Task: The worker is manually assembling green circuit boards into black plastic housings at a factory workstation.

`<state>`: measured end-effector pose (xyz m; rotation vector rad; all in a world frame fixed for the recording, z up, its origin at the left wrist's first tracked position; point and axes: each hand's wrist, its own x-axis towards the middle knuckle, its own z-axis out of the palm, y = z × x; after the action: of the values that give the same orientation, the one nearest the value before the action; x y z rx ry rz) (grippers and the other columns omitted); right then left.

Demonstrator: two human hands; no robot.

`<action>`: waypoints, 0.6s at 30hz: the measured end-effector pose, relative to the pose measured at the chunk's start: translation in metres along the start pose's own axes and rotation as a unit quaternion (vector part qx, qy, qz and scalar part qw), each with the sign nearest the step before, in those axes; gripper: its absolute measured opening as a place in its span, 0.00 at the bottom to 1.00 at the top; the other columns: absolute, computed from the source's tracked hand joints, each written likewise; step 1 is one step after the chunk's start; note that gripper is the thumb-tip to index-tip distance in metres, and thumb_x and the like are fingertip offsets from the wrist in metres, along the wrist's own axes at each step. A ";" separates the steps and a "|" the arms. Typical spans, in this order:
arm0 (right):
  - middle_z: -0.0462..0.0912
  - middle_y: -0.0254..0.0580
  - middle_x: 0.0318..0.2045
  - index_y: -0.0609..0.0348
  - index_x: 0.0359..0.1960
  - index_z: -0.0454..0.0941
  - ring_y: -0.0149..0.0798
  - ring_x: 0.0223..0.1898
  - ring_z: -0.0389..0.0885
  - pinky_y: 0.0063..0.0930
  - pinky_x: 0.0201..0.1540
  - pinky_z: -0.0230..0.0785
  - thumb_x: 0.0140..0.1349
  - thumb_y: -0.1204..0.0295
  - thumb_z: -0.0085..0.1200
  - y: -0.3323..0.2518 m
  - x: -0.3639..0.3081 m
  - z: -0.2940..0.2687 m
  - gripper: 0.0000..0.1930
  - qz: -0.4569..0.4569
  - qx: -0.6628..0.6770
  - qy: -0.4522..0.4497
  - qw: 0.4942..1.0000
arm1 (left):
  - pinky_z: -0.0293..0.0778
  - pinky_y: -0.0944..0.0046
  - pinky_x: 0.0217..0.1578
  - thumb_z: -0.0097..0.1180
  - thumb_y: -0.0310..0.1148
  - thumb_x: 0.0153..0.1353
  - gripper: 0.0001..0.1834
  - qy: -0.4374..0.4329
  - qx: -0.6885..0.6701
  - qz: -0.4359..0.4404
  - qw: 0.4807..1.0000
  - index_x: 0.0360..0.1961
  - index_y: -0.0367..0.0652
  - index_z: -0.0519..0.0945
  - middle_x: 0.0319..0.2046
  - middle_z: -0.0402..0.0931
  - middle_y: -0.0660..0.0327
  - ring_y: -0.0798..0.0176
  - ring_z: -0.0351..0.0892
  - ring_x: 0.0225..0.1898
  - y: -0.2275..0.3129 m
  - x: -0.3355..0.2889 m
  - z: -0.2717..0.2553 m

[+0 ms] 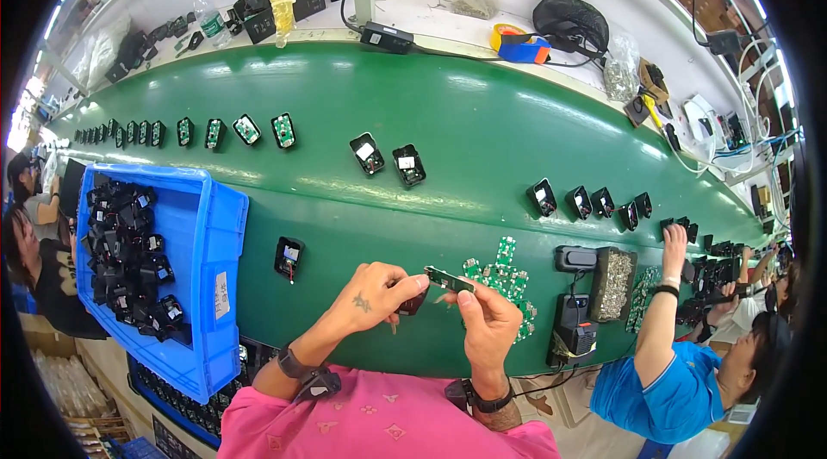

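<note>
My left hand (pixel 366 297) is closed round a small black plastic housing (pixel 413 304), mostly hidden by the fingers. My right hand (pixel 491 321) pinches a green circuit board (pixel 452 280), tilted, with its left end close to my left thumb. Whether board and housing touch, I cannot tell. Just beyond my right hand lies a loose pile of green circuit boards (pixel 508 282). Left of my hands, one open black housing (pixel 289 259) rests on the green work surface with a white part and wires inside.
A blue crate (pixel 226 226) of black housings stands at the left. Housings run along the green conveyor belt (pixel 465 140). To the right are a black device (pixel 575 325) and a tray of small metal parts (pixel 613 285). A co-worker in blue (pixel 655 386) reaches over the belt.
</note>
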<state>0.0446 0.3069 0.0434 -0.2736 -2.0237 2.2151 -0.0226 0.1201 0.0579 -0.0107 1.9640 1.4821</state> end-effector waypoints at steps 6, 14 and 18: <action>0.86 0.47 0.36 0.74 0.48 0.81 0.34 0.36 0.85 0.22 0.40 0.76 0.66 0.82 0.53 0.002 0.000 -0.001 0.11 -0.003 -0.014 0.003 1.000 | 0.75 0.68 0.19 0.54 0.49 0.65 0.27 0.005 -0.007 -0.002 1.000 0.25 0.30 0.81 0.16 0.77 0.58 0.67 0.80 0.17 -0.001 0.003 -0.002; 0.83 0.39 0.33 0.61 0.44 0.86 0.34 0.31 0.82 0.23 0.36 0.74 0.55 0.85 0.62 0.003 0.012 0.006 0.14 -0.186 -0.163 -0.011 0.969 | 0.80 0.65 0.29 0.73 0.40 0.53 0.32 -0.054 -0.046 0.050 0.996 0.52 0.29 0.75 0.39 0.80 0.53 0.65 0.84 0.28 -0.001 0.002 0.007; 0.79 0.38 0.28 0.52 0.46 0.86 0.38 0.30 0.80 0.31 0.30 0.71 0.49 0.82 0.66 -0.001 0.018 -0.020 0.20 -0.231 -0.266 -0.186 0.917 | 0.78 0.65 0.47 0.75 0.23 0.45 0.45 -0.115 -0.248 0.053 0.961 0.64 0.35 0.64 0.54 0.69 0.58 0.66 0.76 0.50 -0.021 0.007 0.011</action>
<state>0.0315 0.3306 0.0420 0.5702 -2.5224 1.4851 -0.0145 0.1248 0.0352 0.0473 1.3916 1.9194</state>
